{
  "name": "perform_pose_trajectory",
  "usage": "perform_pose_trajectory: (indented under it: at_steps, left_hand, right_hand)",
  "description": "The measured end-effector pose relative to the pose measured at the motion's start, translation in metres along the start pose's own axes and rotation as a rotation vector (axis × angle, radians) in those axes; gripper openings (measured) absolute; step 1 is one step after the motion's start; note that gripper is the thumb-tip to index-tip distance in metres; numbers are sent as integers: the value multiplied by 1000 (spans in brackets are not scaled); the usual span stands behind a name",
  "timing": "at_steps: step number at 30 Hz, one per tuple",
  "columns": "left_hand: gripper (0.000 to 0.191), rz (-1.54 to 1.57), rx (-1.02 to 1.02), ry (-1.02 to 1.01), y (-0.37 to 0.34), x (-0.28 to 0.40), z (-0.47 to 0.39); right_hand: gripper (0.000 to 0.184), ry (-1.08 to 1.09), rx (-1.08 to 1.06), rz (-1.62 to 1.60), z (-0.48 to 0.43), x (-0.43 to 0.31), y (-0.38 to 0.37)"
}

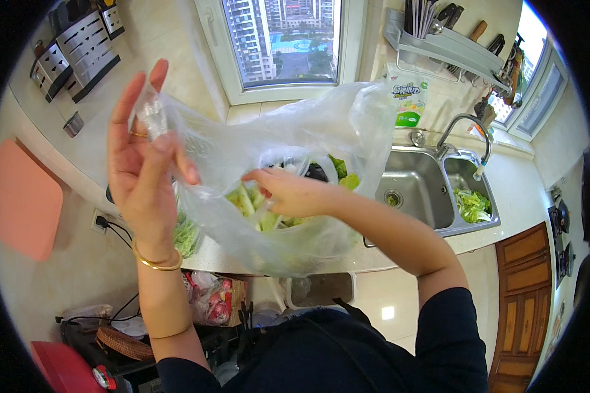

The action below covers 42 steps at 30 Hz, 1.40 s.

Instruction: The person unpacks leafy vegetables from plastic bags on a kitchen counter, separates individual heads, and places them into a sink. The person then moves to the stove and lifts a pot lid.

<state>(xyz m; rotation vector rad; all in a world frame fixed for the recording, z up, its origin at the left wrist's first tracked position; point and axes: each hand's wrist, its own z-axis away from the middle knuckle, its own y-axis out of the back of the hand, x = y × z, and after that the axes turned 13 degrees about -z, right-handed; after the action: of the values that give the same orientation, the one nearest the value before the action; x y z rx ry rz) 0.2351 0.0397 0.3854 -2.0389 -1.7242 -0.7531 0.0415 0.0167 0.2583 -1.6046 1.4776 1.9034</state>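
A large translucent plastic bag spreads above the counter before me, its mouth facing up. My left hand is raised at the left, its thumb and fingers holding the bunched edge of the bag. My right hand reaches into the bag's mouth with the fingers curled beside pale green vegetable stalks. Whether those fingers grip anything is hidden. Behind the right hand, some green leaves and a dark thing show in or through the plastic.
At the right is a steel double sink with a curved faucet; its small basin holds cut leafy greens. More shredded greens lie left of the bag. Below the counter edge stands a bin, next to a bag of red items.
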Motion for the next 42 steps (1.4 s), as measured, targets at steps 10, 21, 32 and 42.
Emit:
perform_pose_trajectory:
  at_steps: [10, 21, 32, 42]
  left_hand:
    - [62, -102, -36, 215, 35, -1, 15]
    - [34, -296, -157, 732, 103, -7, 69]
    - [36, -327, 159, 214, 94, -73, -96]
    - [32, -106, -48, 220, 43, -93, -101]
  right_hand:
    - [82, -74, 1028, 899, 83, 30, 122]
    - [27, -38, 906, -296, 136, 37, 195]
    - [23, 162, 980, -663, 66, -59, 280]
    - [30, -110, 603, -277, 115, -93, 287]
